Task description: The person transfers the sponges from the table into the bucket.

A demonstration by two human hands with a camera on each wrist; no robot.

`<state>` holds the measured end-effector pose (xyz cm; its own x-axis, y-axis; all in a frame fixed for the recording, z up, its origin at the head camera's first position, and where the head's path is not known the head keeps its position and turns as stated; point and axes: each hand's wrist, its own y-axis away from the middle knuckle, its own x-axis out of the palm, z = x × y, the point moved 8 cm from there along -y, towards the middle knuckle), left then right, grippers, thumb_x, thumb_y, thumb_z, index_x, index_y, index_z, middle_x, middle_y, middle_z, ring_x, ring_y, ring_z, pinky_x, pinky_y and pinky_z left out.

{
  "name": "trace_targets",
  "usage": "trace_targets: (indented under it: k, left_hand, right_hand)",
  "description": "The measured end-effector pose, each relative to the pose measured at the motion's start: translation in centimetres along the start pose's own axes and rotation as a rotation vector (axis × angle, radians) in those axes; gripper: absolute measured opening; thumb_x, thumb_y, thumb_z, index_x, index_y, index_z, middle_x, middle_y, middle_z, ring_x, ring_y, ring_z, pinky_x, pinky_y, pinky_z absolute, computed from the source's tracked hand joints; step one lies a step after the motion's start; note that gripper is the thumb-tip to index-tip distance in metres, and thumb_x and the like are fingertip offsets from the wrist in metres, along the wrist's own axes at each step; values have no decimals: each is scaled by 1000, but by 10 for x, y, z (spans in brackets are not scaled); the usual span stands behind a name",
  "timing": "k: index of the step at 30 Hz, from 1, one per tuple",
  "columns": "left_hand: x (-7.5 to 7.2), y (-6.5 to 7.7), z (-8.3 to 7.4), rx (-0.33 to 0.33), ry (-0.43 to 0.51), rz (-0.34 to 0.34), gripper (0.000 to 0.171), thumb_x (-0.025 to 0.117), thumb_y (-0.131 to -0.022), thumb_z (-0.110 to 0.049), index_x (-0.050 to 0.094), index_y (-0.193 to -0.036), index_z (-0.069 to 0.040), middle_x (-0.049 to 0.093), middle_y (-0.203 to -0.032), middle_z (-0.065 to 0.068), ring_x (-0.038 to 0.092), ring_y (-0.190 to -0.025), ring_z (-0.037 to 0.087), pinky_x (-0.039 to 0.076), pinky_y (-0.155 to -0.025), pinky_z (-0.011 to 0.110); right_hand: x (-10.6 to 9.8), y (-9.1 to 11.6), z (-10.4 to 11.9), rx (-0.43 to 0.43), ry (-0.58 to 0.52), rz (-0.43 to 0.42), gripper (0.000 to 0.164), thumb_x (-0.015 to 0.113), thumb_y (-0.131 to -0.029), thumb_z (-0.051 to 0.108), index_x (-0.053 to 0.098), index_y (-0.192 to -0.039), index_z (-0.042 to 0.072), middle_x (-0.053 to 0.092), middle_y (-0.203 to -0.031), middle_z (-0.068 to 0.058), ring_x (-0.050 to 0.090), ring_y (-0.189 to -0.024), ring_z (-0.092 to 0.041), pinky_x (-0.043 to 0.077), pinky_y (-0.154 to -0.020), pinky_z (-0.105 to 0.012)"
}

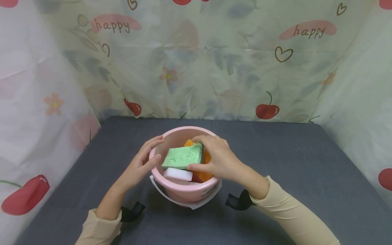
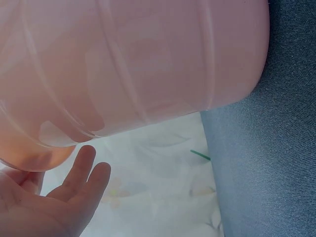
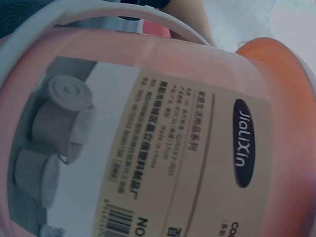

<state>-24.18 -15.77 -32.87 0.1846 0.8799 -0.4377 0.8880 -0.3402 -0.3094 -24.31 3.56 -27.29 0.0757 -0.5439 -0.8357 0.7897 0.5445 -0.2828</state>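
A pink bucket stands upright on the dark table, its white handle hanging down at the near side. My left hand holds the bucket's left rim, thumb tip over the edge; in the left wrist view its outer two fingers extend beside the wall. My right hand reaches over the right rim and pinches a green sponge by its right end, thumb near, fingers far. Under the sponge, inside the bucket, lie a white sponge block, orange pieces and something dark red, partly hidden.
The dark cloth-covered table spreads around the bucket. Patterned curtains hang behind and at both sides. A printed label covers part of the bucket's outer wall. Black straps stick out at both wrists.
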Motion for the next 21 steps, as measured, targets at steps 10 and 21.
trace_targets:
  k: [10, 21]
  left_hand:
    - [0, 0, 0, 10, 17, -2, 46, 48, -94, -13, 39, -139, -15, 23, -153, 2, 22, -138, 23, 32, -108, 40]
    - [1, 0, -2, 28, 36, 4, 46, 47, -94, -11, 38, -139, -11, 23, -153, 4, 21, -139, 24, 32, -107, 25]
  right_hand:
    - [1, 1, 3, -12, 30, 63, 63, 73, -76, 44, 53, -127, 14, 58, -128, 0, 45, -125, -22, 27, -104, -57]
    - [-9, 8, -6, -3, -75, 42, 56, 72, -80, 34, 52, -128, 14, 55, -130, -3, 43, -124, -24, 24, -106, -58]
